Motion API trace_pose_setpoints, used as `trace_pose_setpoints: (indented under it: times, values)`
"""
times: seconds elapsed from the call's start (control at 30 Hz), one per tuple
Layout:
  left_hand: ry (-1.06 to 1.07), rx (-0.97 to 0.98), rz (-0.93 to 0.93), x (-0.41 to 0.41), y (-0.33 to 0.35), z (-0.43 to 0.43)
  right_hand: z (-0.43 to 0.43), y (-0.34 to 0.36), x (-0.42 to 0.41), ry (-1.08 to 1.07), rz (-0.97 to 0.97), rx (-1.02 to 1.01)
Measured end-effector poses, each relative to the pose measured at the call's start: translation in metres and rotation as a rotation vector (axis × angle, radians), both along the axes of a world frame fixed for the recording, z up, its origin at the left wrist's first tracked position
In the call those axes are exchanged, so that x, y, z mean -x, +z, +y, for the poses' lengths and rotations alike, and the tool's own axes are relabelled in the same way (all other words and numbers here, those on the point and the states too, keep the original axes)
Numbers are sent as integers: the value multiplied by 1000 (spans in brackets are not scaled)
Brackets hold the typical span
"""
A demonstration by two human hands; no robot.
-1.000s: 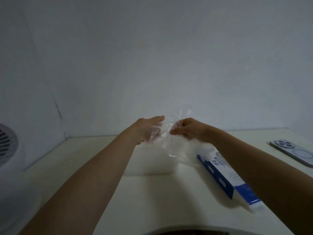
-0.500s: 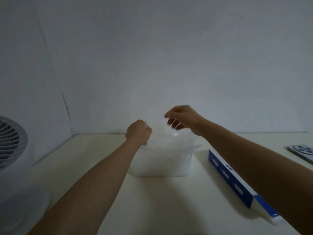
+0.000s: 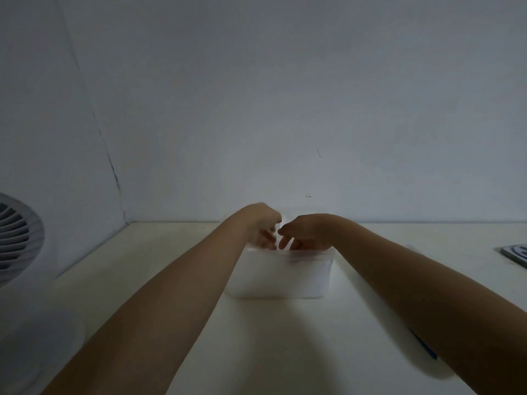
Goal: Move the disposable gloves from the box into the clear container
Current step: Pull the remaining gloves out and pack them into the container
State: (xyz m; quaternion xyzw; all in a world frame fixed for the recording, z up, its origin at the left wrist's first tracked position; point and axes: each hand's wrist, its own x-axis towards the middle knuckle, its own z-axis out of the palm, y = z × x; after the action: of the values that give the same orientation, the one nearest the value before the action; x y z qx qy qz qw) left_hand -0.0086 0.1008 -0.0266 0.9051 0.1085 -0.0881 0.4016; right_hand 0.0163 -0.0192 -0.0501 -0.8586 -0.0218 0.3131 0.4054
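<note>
The clear container (image 3: pixel 281 277) stands mid-table, filled with a pale, cloudy mass of disposable gloves (image 3: pixel 285 273). My left hand (image 3: pixel 262 225) and my right hand (image 3: pixel 306 232) meet just above its rim. The fingers of both point down into the opening and touch the gloves. My left hand is blurred by motion. A small bright scrap of glove plastic (image 3: pixel 285 218) shows between the two hands. Of the glove box, only a blue sliver (image 3: pixel 425 347) shows under my right forearm.
A round white fan (image 3: pixel 17 238) stands at the left edge of the pale table (image 3: pixel 285 352). A phone (image 3: pixel 516 253) lies at the far right. The wall rises directly behind the container.
Both hands have come down from above the container to its rim. The raised glove plastic has gone down into the container. My left fist has loosened, its fingers now pointing down.
</note>
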Motion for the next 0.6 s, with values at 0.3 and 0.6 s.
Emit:
trace_pose_setpoints:
  times: [0.3, 0.6]
  values:
    - [27, 6, 266, -21, -27, 27, -6, 1, -4, -15, 6, 129]
    - [35, -202, 263, -24, -36, 29, -2, 0, 1, 75, -85, 237]
